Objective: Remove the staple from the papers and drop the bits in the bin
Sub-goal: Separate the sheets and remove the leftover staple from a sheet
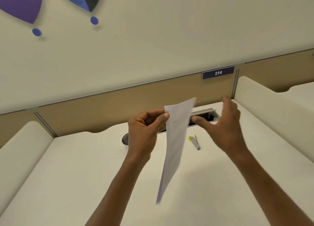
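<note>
My left hand (146, 127) pinches the stapled papers (175, 140) near their top left corner and holds them up above the white desk (76, 166). A thin staple (170, 112) shows at that corner, just beside my thumb. The sheets hang down, tilted edge-on toward me. My right hand (220, 125) hovers to the right of the papers with its fingers spread and touches nothing. A small yellow and grey staple remover (195, 142) lies on the desk below my right hand. A round dark bin (125, 138) stands on the desk, partly hidden behind my left hand.
An open cable slot (205, 114) sits in the desk behind the papers. A tan divider panel (102, 105) with a "214" label (218, 72) runs along the back. White side partitions (265, 106) flank the desk on both sides.
</note>
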